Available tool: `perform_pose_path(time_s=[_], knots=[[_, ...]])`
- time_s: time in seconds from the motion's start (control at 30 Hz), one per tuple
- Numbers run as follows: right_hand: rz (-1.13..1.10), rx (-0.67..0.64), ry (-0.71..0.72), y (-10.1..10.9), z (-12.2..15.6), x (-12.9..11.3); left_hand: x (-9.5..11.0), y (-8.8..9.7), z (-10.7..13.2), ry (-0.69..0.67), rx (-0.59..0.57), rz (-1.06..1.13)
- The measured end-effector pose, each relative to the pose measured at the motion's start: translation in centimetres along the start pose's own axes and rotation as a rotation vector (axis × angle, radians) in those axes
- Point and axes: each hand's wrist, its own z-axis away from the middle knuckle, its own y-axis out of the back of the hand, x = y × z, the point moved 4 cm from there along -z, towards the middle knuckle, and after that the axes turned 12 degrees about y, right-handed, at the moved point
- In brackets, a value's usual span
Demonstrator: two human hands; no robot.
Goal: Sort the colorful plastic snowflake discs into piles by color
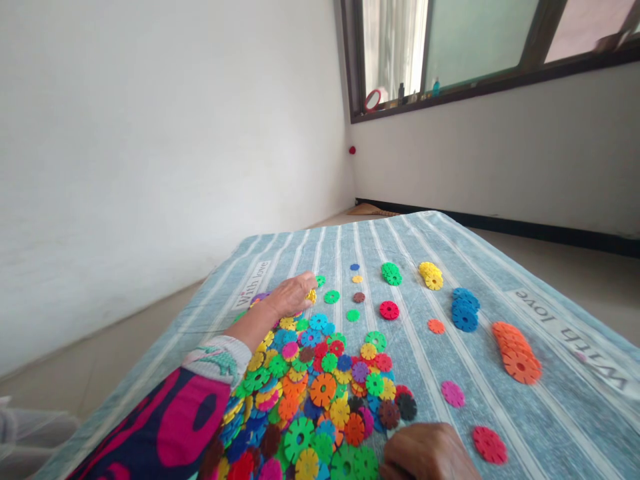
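Note:
My left hand (296, 294) reaches over the far edge of a heap of notched plastic discs (300, 437) in many colours. Its thumb and fingers are closed around a yellow notched disc (311, 295). A green disc (331, 297) lies just to the right of these fingertips. Low in the view, my right hand (429, 452) rests at the heap's near right edge with its fingers curled under. Whatever it may hold is hidden. Beside it are a black disc (406, 407) and a brown disc (389, 414).
On the striped blue cloth (420, 373), overlapping rows of orange (521, 367), blue (465, 317), yellow (434, 280) and green discs (391, 274) lie to the right. Single discs, including a red one (490, 445) and a pink one (453, 394), are scattered between. A white wall (165, 147) stands to the left.

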Motion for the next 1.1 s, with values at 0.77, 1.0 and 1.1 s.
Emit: perform_pose_path(time_s=[0.77, 1.0, 1.1], knots=[[-0.158, 0.066, -0.077, 0.9, -1.5, -0.3, 1.0, 3.0, -3.4, 0.177, -0.08, 0.093], [-0.062, 0.057, -0.071, 0.2, -1.7, -0.1, 7.5, 4.9, -5.8, 0.187, -0.064, 0.418], [-0.019, 0.057, -0.1, -0.2, -1.9, 0.0, 13.3, 5.0, -7.4, 0.143, -0.08, 0.518]])
